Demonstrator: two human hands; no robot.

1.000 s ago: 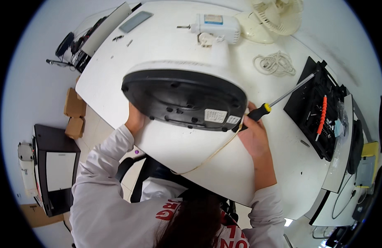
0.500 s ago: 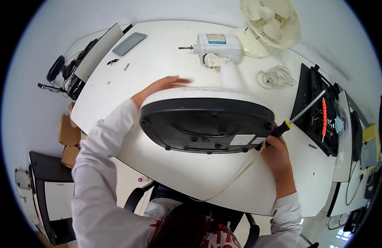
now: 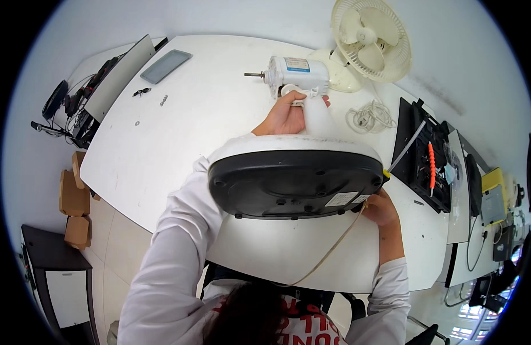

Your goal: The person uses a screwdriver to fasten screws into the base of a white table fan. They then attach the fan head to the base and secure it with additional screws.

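A fan base [image 3: 294, 181] is tipped up on the white table [image 3: 202, 115], its black underside with a label facing me. My left hand [image 3: 285, 115] reaches over the base's top edge and grips the white fan neck [image 3: 317, 118] just below the white motor housing [image 3: 297, 72]. My right hand [image 3: 380, 208] is at the base's right rim, shut on a screwdriver [image 3: 406, 148] whose thin shaft points up and right; its handle is mostly hidden behind the base. A beige cord [image 3: 329, 253] trails from the base toward me.
A white fan guard with blades [image 3: 369, 40] stands at the back, with a coiled white cable [image 3: 369, 118] beside it. A black tool tray [image 3: 421, 155] lies to the right. A grey tablet [image 3: 165, 65] lies at the far left of the table. Cardboard boxes [image 3: 73, 195] sit on the floor.
My left hand left the base's left edge, passed over its top and closed on the fan neck. The base turned more squarely toward me. My right hand kept the screwdriver at the right rim.
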